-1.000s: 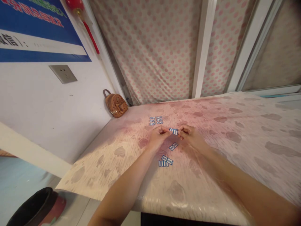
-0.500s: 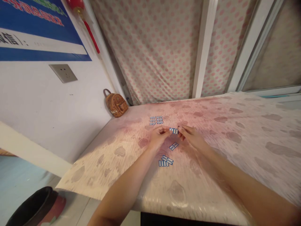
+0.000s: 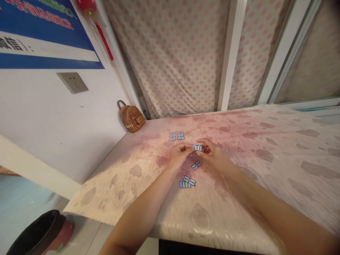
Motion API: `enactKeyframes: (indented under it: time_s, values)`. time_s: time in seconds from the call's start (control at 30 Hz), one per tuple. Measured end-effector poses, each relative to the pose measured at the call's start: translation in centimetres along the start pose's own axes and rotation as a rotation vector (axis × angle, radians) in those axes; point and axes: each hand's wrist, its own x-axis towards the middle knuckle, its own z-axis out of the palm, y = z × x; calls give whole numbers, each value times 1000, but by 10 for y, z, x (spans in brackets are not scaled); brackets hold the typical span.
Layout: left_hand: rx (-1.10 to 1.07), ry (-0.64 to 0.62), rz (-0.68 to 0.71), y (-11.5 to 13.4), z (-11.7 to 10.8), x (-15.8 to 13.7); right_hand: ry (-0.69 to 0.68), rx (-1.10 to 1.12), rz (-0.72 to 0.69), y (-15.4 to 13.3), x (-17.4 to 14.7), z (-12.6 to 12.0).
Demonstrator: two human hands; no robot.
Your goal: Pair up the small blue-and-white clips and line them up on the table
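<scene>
A small sheet of blue-bordered white labels (image 3: 197,147) is held up above the tablecloth. My left hand (image 3: 181,154) is closed in a pinch on its left end. At the right end, my right hand (image 3: 214,154) has its forefinger above the sheet and its thumb below, the fingertips apart; whether they touch it is hard to make out. Just below the hands lies a smaller label piece (image 3: 196,165), set at a slant. Nearer to me, several overlapping label pieces (image 3: 189,180) rest on the cloth. Beyond my left hand, more label pieces (image 3: 176,136) are laid out in neat rows.
A patterned cloth (image 3: 265,138) covers the table. At its far left corner, a small brown backpack-shaped bag (image 3: 132,118) leans by the wall. Behind hangs a dotted curtain (image 3: 180,63). On the floor at lower left stands a dark-lined bin (image 3: 39,230).
My right hand's fingers have spread around the sheet's right end, with the thumb lower and the forefinger higher. My left hand keeps its pinch, and the pieces on the table lie as before.
</scene>
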Motion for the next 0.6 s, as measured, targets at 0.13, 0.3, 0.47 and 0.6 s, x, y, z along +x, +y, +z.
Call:
enactKeyframes:
  time_s: [0.13,0.3,0.47,0.6]
  values:
    - [-11,9,-14,-1,1,0,-50,-126,-77,-8,-4,0]
    - [-25,-3,-45,-3,2,1,-60,-181,-96,-18,-6,-2]
    - [-31,-9,-55,-9,-2,5,-85,-178,-74,-19,-5,-1]
    - [25,121,-5,-8,-29,18,-33,-148,-14,-11,-4,2]
